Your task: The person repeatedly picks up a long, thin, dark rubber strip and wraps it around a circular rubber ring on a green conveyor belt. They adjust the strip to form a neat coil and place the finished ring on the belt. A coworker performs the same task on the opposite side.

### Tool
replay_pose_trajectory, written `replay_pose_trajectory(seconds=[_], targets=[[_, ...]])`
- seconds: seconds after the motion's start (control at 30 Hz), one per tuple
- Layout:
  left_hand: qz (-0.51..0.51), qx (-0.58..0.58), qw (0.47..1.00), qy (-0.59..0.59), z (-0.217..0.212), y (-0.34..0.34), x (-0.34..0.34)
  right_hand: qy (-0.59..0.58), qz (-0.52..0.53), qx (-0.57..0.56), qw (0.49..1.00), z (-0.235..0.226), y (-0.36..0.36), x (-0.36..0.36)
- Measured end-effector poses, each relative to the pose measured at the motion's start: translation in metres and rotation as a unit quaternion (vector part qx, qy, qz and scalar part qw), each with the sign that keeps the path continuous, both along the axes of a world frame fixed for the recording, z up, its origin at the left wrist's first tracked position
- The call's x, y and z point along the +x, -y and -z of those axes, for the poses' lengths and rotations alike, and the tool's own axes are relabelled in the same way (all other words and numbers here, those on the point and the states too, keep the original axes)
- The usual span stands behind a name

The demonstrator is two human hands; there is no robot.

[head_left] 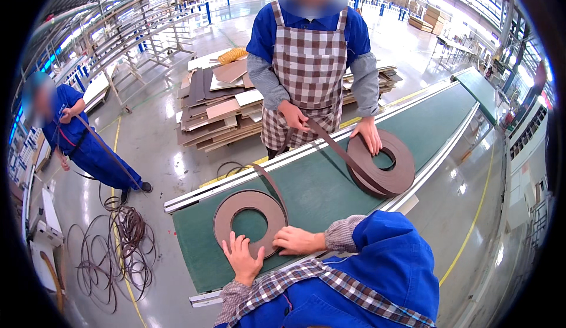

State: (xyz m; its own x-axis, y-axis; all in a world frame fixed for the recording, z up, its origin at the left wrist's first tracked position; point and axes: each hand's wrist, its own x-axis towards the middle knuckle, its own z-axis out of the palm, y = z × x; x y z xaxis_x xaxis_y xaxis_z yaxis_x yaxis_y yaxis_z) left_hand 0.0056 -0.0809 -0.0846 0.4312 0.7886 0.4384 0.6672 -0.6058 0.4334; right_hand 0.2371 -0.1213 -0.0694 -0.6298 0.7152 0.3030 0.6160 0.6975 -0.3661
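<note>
A flat coil of brown edge banding (223, 219) lies on the green conveyor belt (194, 257) in front of me. My left hand (243, 258) rests on the coil's near side with its fingers spread. On the coil's right edge, my right hand (299, 241) has its fingers curled against the rim. A loose end of the banding (272, 181) rises from this coil and runs over the belt's far rail. A second coil of edge banding (401, 157) lies further right, under a co-worker's hand (368, 135). The co-worker's other hand (293, 115) holds its loose strip.
Across the belt stands the co-worker in a checked apron (309, 51). Stacked boards (218, 107) lie behind. At far left another person (88, 139) holds a long strip above a tangled heap of banding (127, 233) on the floor. Metal racks (141, 39) stand beyond.
</note>
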Motion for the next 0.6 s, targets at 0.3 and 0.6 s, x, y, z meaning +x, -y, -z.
replay_pose_trajectory(seconds=[0.3, 0.6], targets=[[0.026, 0.043, 0.996, -0.079, -0.035, 0.014, 0.035, 0.060, -0.047, 0.016, 0.997, -0.015, -0.012, 0.060], [0.078, 0.008, 0.989, -0.125, -0.016, 0.002, 0.041, 0.140, -0.031, -0.007, 0.990, -0.026, -0.101, 0.092]])
